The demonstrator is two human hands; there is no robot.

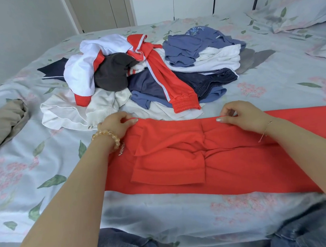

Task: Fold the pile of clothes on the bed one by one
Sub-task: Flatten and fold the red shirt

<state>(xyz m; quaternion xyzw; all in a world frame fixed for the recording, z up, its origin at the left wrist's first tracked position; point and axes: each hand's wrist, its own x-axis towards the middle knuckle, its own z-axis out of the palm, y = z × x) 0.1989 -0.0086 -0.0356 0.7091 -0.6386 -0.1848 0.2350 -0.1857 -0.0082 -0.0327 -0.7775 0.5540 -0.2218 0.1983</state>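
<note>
While both hands, left point(119, 126) and right point(238, 118), pinch its far edge, the soft, light red shirt point(182, 161) looks floppy.

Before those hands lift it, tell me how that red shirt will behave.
The red shirt will probably hang limp: it already lies in soft creases with a sleeve folded over. It looks light, since the left hand and right hand pinch only its far edge. It will likely drag across the bedsheet rather than glide.

The red garment point(212, 158) runs off the right edge, and the pile point(133, 76) buries its lower clothes.
</note>
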